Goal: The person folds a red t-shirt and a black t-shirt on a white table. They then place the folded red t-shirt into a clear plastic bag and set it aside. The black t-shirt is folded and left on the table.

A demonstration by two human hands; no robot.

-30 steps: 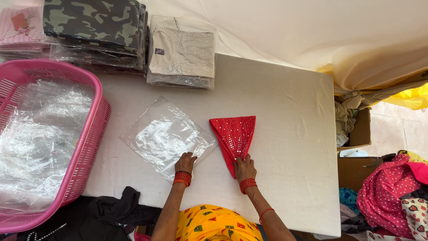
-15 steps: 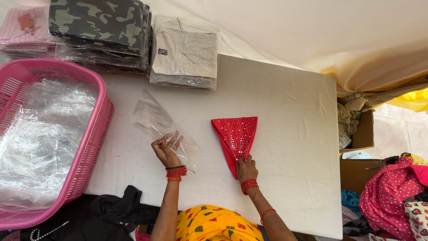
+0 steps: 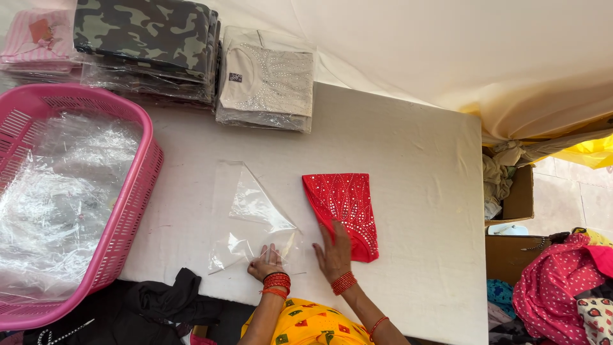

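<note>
A folded red garment (image 3: 345, 209) with small sparkly dots lies on the white table (image 3: 408, 153). My right hand (image 3: 333, 253) rests flat on its near edge, fingers spread. A clear plastic bag (image 3: 250, 214) lies just left of the garment, partly folded over. My left hand (image 3: 266, 263) pinches the bag's near edge. Both wrists wear red bangles.
A pink basket (image 3: 131, 211) full of clear plastic bags stands at the left. Stacks of bagged folded clothes, camouflage (image 3: 147, 38), beige (image 3: 268, 83) and pink (image 3: 35, 38), line the far edge. Cardboard boxes (image 3: 520, 198) and cloth heaps (image 3: 562, 287) sit to the right; dark cloth (image 3: 172, 300) hangs at the near edge.
My left hand lifted the plastic bag, folded it over and brought it down nearer the garment. My right hand slid a little left along the garment's near edge.
</note>
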